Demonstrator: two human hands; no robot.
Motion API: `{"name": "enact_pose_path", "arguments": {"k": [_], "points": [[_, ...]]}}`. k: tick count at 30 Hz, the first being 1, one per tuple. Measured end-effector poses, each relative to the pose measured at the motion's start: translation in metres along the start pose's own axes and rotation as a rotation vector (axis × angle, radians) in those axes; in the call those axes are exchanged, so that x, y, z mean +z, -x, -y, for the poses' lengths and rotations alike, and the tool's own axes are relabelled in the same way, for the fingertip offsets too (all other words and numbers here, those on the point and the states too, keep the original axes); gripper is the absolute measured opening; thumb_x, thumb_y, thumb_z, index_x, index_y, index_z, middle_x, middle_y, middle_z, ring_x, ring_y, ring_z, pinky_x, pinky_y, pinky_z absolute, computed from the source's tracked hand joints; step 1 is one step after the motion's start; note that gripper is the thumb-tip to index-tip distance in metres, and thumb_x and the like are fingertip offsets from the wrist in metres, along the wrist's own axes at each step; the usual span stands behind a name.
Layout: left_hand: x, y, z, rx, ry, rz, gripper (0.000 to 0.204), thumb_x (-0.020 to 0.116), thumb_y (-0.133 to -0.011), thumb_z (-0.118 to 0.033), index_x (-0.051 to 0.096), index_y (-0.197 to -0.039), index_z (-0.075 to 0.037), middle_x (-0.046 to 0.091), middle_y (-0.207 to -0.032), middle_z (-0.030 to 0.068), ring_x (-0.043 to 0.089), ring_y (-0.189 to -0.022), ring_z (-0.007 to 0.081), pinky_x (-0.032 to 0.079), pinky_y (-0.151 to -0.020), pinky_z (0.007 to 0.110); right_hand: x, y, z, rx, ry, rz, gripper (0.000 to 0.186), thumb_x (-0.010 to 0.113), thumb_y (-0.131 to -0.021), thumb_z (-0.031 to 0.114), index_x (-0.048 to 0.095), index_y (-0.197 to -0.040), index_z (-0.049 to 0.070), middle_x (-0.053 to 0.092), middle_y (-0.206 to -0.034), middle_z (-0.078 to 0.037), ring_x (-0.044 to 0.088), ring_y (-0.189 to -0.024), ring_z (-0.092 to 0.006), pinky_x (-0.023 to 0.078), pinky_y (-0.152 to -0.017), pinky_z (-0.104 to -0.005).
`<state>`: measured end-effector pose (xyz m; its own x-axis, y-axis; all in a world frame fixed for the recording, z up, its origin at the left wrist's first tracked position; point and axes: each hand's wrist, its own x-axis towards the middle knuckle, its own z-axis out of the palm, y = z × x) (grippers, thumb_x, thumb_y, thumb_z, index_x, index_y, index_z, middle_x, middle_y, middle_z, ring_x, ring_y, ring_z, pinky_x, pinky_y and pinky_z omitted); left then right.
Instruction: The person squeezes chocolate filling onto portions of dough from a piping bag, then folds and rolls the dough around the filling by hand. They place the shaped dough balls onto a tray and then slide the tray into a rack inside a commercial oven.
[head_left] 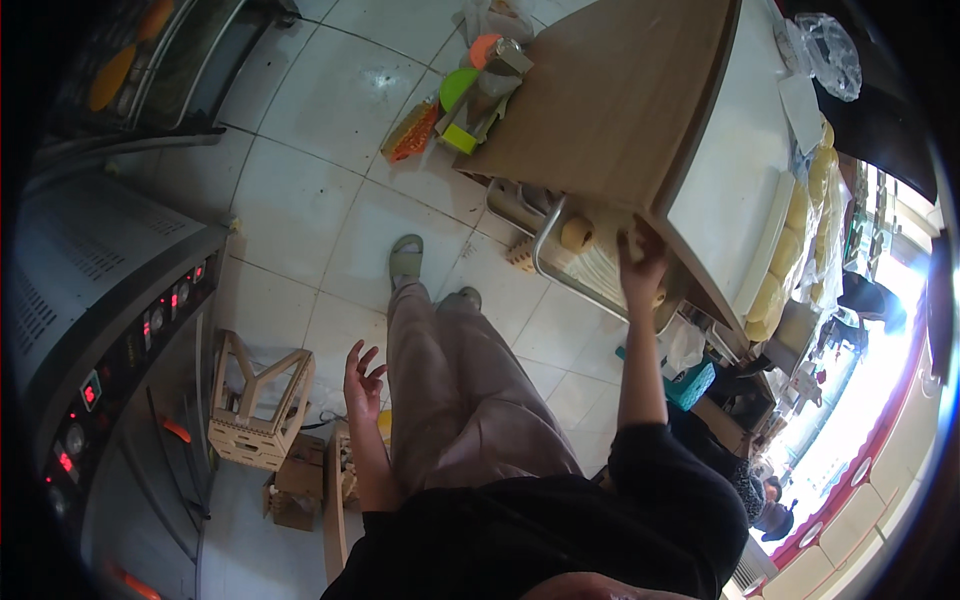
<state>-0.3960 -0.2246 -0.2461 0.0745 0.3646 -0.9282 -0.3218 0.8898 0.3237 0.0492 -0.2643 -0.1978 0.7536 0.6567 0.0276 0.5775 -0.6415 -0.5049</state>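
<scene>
My left hand (pixel 363 385) hangs beside my left thigh, fingers spread and loosely curved, with nothing in it. My right arm reaches forward to the table's near corner. There my right hand (pixel 641 258) hovers over a metal-rimmed tray (pixel 543 240) that juts out from under the wooden-sided table (pixel 600 110). Its thumb and fingers look apart; a pale patch shows between them, too small to make out. A round tan bun-like piece (pixel 577 235) sits in the tray, left of this hand. Under the hand and forearm, part of the tray is hidden.
Bagged pale rolls (pixel 790 255) line the white tabletop's right side. A metal appliance with lit red displays (pixel 92 390) stands at left, near a tan plastic stool (pixel 258 415). Colourful packages (pixel 465 110) lie by the table's far left. A teal basket (pixel 690 385) is at right.
</scene>
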Motion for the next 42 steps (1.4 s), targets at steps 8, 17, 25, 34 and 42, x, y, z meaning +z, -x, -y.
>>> {"name": "enact_pose_path", "arguments": {"k": [8,17,25,34,42], "points": [[0.046,-0.007,0.073,0.061,-0.133,0.285,0.047,0.047,-0.081,-0.032,0.034,-0.122,-0.012,0.049,-0.106,0.0099,0.060,-0.071,0.0179,0.037,-0.042,0.016,0.007,0.119,-0.043,-0.155,0.186,-0.034,0.038,0.065,-0.069,0.020,0.051,-0.102,0.008,0.053,-0.102,-0.007,0.045,-0.101,-0.0249,0.023,-0.094,-0.0406],[0.197,0.009,0.108,0.239,-0.090,0.702,0.066,0.038,-0.085,-0.043,-0.001,-0.133,-0.021,0.019,-0.133,0.0152,0.036,-0.114,0.0327,0.040,-0.085,0.041,-0.003,0.157,-0.025,-0.139,-0.023,-0.030,0.032,0.067,-0.067,0.020,0.055,-0.093,0.005,0.056,-0.086,-0.007,0.046,-0.089,-0.0265,0.030,-0.085,-0.0374],[0.194,0.019,0.112,0.292,-0.204,0.632,0.061,0.034,-0.088,-0.036,-0.004,-0.132,-0.022,0.011,-0.135,0.0142,0.037,-0.113,0.0326,0.035,-0.089,0.042,0.015,0.084,0.028,-0.215,-0.240,0.091,0.052,0.067,-0.061,0.012,0.048,-0.110,0.008,0.046,-0.107,-0.014,0.043,-0.097,-0.0333,0.039,-0.082,-0.0386],[0.131,0.014,0.067,0.281,-0.267,0.467,0.058,0.045,-0.083,-0.024,0.015,-0.131,-0.018,0.041,-0.117,0.0133,0.052,-0.096,0.0272,0.040,-0.081,0.033,0.014,0.050,0.030,-0.291,-0.216,0.384,0.040,0.063,-0.055,0.004,0.056,-0.095,0.006,0.050,-0.100,-0.011,0.046,-0.091,-0.0308,0.043,-0.076,-0.0354],[0.087,0.014,0.035,0.236,-0.318,0.317,0.054,0.046,-0.083,-0.021,0.019,-0.129,-0.017,0.045,-0.112,0.0138,0.055,-0.090,0.0245,0.043,-0.074,0.028,0.001,0.039,0.030,-0.174,-0.438,0.248,0.057,0.074,-0.054,0.012,0.052,-0.106,0.008,0.049,-0.106,-0.012,0.045,-0.102,-0.0260,0.039,-0.084,-0.0328]]}}
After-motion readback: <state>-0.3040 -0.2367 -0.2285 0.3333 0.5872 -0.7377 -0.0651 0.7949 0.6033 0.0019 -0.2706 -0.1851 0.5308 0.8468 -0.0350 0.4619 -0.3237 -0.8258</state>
